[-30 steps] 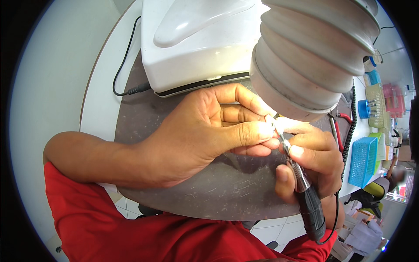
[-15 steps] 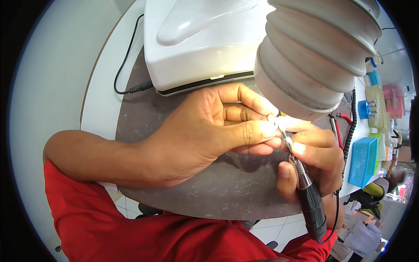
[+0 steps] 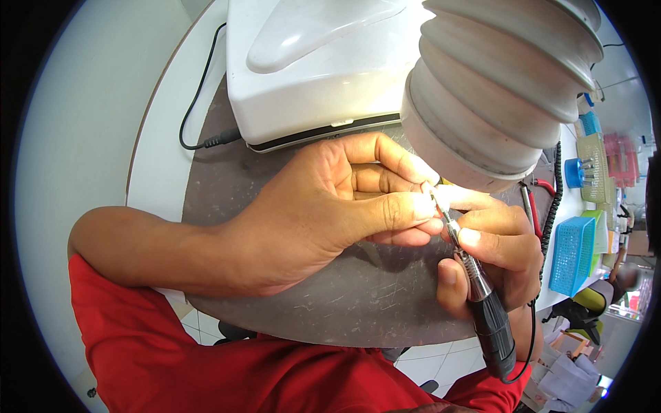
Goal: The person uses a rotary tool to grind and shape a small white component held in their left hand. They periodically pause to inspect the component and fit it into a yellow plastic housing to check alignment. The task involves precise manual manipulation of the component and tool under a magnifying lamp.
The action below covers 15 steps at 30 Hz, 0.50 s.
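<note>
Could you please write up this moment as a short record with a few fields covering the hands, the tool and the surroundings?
Left hand: pinches a tiny pale piece, too small to identify
Right hand: grips a rotary handpiece like a pen, tip at the piece
Above hands: grey ribbed suction hose
Behind: white machine with black cable
Surface: scratched dark mat
Right edge: blue basket

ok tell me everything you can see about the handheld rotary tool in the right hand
The rotary tool is a slim pen-shaped handpiece: a black, seemingly plastic rear body, a shiny metal collar and a thin metal bit at the front. It lies tilted, tip up and to the left, rear toward the lower right, where a dark cord leaves it. The right hand grips it like a pen. Its tip meets a small pale piece pinched in the left hand, just under the ribbed grey hose.
</note>
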Available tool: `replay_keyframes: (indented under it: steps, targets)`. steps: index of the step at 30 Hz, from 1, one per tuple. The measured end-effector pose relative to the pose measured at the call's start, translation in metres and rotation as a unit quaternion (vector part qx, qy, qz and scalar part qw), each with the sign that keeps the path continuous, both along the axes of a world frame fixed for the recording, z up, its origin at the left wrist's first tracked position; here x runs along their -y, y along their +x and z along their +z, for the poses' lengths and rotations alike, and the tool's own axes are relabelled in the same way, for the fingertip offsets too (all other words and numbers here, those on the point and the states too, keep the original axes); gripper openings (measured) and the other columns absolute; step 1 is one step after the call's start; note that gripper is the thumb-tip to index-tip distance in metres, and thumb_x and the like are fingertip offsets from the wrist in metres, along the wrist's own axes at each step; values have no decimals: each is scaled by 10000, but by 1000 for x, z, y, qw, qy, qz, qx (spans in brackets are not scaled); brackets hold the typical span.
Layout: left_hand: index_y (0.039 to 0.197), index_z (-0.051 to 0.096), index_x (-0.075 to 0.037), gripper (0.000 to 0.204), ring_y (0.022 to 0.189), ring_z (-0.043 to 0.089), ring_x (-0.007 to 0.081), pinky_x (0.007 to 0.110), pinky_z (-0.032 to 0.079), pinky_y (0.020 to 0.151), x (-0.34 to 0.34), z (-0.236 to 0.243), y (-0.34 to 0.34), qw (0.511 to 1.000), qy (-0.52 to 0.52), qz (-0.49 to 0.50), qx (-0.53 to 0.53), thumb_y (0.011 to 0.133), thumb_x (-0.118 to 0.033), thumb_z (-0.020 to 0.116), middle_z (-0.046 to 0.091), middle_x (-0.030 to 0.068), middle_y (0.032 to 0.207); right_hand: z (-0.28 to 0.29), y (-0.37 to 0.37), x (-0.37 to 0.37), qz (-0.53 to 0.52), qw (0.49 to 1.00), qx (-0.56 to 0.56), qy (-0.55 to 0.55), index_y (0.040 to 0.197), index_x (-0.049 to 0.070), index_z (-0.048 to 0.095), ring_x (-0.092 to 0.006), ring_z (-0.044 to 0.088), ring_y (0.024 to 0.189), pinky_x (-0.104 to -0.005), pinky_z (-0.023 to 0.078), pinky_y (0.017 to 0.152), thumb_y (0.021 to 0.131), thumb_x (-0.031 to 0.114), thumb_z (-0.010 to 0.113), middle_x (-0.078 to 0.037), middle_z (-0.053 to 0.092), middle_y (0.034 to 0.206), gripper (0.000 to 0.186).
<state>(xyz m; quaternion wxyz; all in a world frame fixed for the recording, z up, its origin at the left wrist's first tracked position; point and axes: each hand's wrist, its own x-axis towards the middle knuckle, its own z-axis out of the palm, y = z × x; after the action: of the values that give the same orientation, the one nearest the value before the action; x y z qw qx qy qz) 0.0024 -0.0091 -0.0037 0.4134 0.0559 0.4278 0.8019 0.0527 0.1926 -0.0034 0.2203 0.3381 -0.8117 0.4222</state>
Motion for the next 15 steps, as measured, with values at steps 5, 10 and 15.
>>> replay_keyframes:
  steps: [5, 10, 15]
  targets:
    - [1174, 510, 41, 322, 913, 636, 162, 264, 554, 799, 0, -1, 2, 1000, 2, 29, -12, 879, -42, 609, 631, 121, 1027, 5, 2, -8, 51, 997, 35, 36, 1088, 9, 465, -361, 614, 927, -419, 502, 814, 831, 95, 621, -166, 541, 930, 313]
    - [1157, 525, 24, 319, 892, 633, 157, 269, 559, 763, -2, -2, 2, 999, 6, 24, -33, 861, -33, 629, 627, 107, 1016, 10, 5, -9, 32, 999, 28, 18, 1086, 34, 457, -348, 609, 910, -418, 499, 809, 835, 134, 649, -150, 554, 912, 332]
    - [1126, 548, 10, 286, 888, 630, 150, 265, 558, 740, 0, -3, 3, 998, -3, 37, -48, 856, -30, 633, 628, 99, 1010, 12, 4, -2, 53, 998, 25, 14, 1040, 51, 530, -342, 645, 887, -425, 537, 789, 756, 87, 718, -127, 596, 872, 343]
